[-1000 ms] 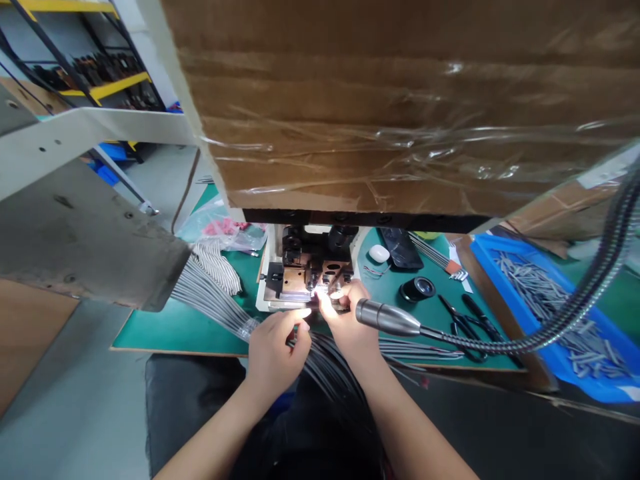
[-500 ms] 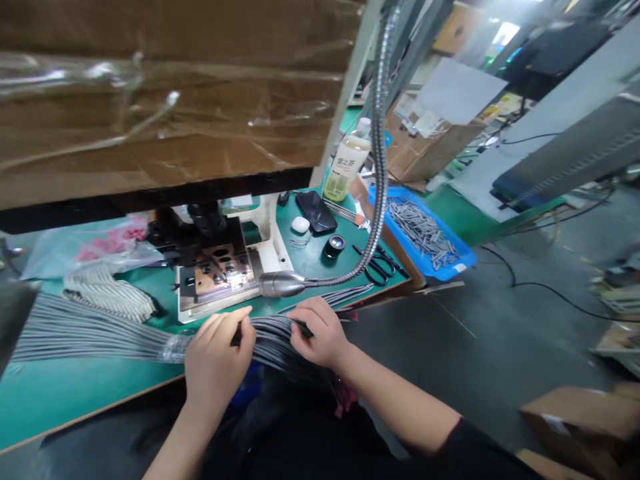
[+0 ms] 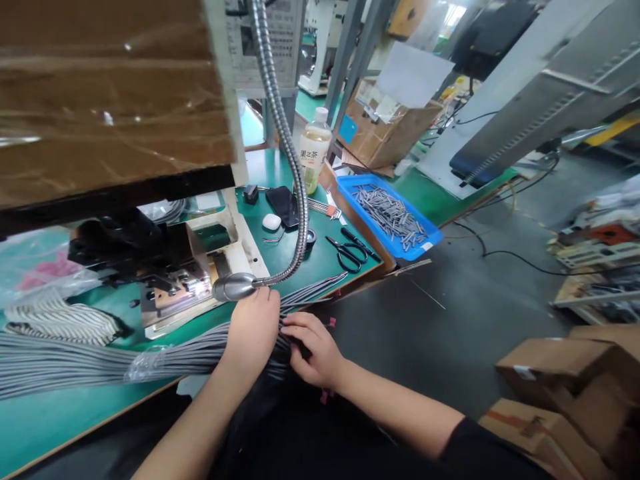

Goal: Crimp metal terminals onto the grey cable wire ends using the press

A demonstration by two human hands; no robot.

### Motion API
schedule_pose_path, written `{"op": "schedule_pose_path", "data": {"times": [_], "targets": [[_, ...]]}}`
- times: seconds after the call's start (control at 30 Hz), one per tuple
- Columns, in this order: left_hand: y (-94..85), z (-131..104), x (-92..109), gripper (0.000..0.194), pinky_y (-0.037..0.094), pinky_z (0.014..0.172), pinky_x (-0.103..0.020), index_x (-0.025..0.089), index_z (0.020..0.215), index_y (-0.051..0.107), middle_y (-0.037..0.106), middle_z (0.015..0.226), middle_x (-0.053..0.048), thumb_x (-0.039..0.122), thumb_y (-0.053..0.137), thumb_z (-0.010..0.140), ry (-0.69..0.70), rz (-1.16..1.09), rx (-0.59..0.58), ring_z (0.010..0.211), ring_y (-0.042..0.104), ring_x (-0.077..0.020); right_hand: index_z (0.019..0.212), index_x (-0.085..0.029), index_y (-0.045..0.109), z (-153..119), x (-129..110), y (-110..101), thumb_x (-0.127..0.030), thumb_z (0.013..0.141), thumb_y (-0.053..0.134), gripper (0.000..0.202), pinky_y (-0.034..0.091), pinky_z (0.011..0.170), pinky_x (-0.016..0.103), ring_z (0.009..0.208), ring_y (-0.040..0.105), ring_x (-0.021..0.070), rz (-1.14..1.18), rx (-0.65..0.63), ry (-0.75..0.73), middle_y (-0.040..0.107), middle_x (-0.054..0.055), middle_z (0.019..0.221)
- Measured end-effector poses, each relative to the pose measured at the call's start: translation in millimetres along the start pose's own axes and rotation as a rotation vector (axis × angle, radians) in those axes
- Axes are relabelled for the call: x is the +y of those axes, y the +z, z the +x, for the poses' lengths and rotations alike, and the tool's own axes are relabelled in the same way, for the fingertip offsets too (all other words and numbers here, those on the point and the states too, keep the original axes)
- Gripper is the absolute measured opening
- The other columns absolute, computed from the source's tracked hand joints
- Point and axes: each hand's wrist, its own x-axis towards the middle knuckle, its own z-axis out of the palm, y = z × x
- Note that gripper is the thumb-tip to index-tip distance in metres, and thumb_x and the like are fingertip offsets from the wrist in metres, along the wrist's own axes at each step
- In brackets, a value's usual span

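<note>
A thick bundle of grey cables (image 3: 200, 351) runs along the green table's front edge, with a clear plastic wrap (image 3: 146, 364) around it. My left hand (image 3: 255, 327) lies over the bundle's right part, just below the lamp head; its fingertips are hidden. Beside it, my right hand (image 3: 315, 351) has curled fingers at the cables near the table edge, and what it grips is too dark to make out. Pink ends (image 3: 325, 396) show under my right hand. Behind my left hand stands a machine with a lit metal plate (image 3: 175, 293).
A silver lamp (image 3: 235, 287) on a flexible neck arches over the table (image 3: 65, 420). Behind are a bottle (image 3: 315, 150), a phone (image 3: 283, 205) and scissors (image 3: 347, 255). A blue tray (image 3: 430, 239) of short grey pieces stands right. Cardboard boxes (image 3: 555, 363) lie lower right.
The view has turned right. My left hand has moved right along the bundle, close to my right hand, and its fingertips are now out of sight. More of the bundle shows to its left.
</note>
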Motion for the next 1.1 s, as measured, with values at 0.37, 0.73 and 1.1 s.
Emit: {"op": "schedule_pose_path", "data": {"times": [0.37, 0.73, 1.1], "targets": [[-6.0, 2, -3, 0.022, 0.051, 0.084, -0.04, 0.015, 0.096, 0.063, 0.065, 0.095, -0.012, 0.008, 0.042, 0.097, 0.059, 0.01, -0.04, 0.094, 0.064, -0.0293, 0.138, -0.022, 0.055, 1, 4, -10, -0.008, 0.081, 0.056, 0.059, 0.048, 0.107, 0.051, 0.127, 0.055, 0.0279, -0.274, -0.061, 0.074, 0.064, 0.011, 0.133], [1.2, 5, 2, 0.022, 0.05, 0.077, -0.039, 0.013, 0.094, 0.063, 0.066, 0.091, -0.013, 0.009, 0.041, 0.097, 0.004, 0.011, -0.018, 0.09, 0.065, -0.0296, 0.118, -0.025, 0.067, -11, -3, -10, -0.01, 0.085, 0.053, 0.038, 0.056, 0.095, 0.039, 0.107, 0.068, 0.0214, 0.184, 0.031, 0.531, 0.072, 0.006, 0.116], [9.3, -4, 2, 0.021, 0.047, 0.076, -0.039, 0.016, 0.089, 0.063, 0.064, 0.083, -0.009, 0.015, 0.044, 0.098, -0.01, 0.021, 0.184, 0.085, 0.062, -0.0277, 0.119, -0.019, 0.07, 26, 7, -20, -0.04, 0.083, 0.074, 0.042, 0.057, 0.076, 0.032, 0.085, 0.071, 0.0182, 0.666, 0.233, 0.876, 0.076, 0.008, 0.1]]}}
